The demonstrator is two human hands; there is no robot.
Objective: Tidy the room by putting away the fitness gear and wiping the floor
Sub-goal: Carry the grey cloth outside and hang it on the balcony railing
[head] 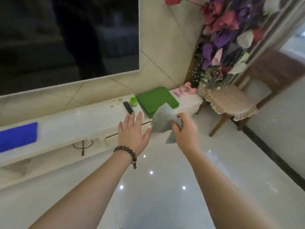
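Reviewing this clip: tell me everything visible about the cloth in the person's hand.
The cloth is pale grey-blue, thin and soft-looking, crumpled rather than folded. The right hand grips it bunched at one side; a broad flap fans up and left, and a narrower corner hangs below the hand. It is held in the air in front of the white cabinet, overlapping the green mat in view. The open left hand has its thumb at the cloth's lower left edge; contact is unclear.

Grey-blue cloth (162, 120), crumpled, hanging mid-frame; green folded mat (156, 100) flat just above it; blue pad (18, 137) at left edge; pink gear (188, 90) upper right of the mat.
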